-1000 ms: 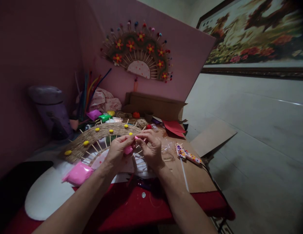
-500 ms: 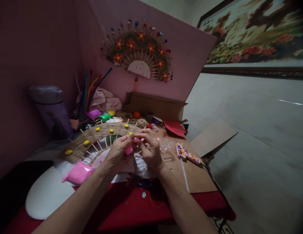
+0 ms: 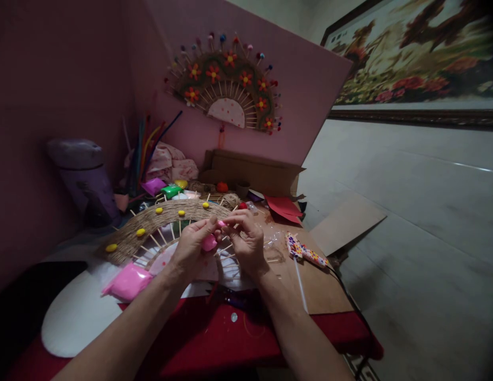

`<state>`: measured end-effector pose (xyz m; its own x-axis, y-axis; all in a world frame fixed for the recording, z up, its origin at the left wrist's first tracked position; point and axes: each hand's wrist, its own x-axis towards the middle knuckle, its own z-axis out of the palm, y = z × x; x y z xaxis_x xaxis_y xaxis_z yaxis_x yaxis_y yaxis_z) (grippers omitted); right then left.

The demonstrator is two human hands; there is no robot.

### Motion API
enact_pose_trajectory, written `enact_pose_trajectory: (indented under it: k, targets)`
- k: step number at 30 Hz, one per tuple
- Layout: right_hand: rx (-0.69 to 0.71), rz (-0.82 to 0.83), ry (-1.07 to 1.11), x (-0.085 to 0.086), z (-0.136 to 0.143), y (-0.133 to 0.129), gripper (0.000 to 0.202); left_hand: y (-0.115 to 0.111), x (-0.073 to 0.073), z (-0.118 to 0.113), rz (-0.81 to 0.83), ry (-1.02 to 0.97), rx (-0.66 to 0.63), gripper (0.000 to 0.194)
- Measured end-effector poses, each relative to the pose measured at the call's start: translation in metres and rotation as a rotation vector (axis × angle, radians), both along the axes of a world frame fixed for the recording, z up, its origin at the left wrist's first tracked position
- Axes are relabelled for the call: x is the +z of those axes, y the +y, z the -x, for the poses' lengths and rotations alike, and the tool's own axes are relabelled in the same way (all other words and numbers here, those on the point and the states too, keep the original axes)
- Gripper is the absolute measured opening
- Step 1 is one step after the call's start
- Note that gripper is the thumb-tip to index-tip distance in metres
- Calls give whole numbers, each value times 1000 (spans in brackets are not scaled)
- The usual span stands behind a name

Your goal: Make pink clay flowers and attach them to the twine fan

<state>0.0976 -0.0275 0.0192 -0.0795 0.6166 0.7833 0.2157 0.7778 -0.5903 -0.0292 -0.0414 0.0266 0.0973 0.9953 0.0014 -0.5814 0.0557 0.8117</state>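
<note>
My left hand (image 3: 194, 241) is closed around a lump of pink modelling clay (image 3: 209, 243), which shows below its fingers. Between its fingertips and those of my right hand (image 3: 246, 243) sits a smaller bit of pink clay (image 3: 222, 224); both hands pinch it. Under and behind them lies a half-round fan (image 3: 169, 215) of twine woven on thin sticks, dotted with yellow clay ovals (image 3: 140, 232). My hands and wrists cover its right part. A shiny packet of pink clay (image 3: 129, 282) rests beside my left forearm.
A white round board (image 3: 75, 323) lies at left on the red cloth (image 3: 182, 344). The glue gun (image 3: 305, 251), in flowered covering, rests on cardboard (image 3: 325, 291) at right. Scissors (image 3: 234, 299) lie below my hands. A purple bottle (image 3: 85, 182) stands back left. A finished fan (image 3: 226, 90) hangs above.
My fingertips have shifted slightly around the small pink bit, which now shows more plainly between them. The right hand has turned a little. Everything on the table stays in place.
</note>
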Motion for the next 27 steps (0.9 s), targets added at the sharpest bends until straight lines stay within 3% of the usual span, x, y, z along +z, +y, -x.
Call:
enact_pose_trajectory:
  k: [27]
  targets:
    - [-18,-25,-22,-1,-1,2,5,2,-3,0,-58,35,4,31]
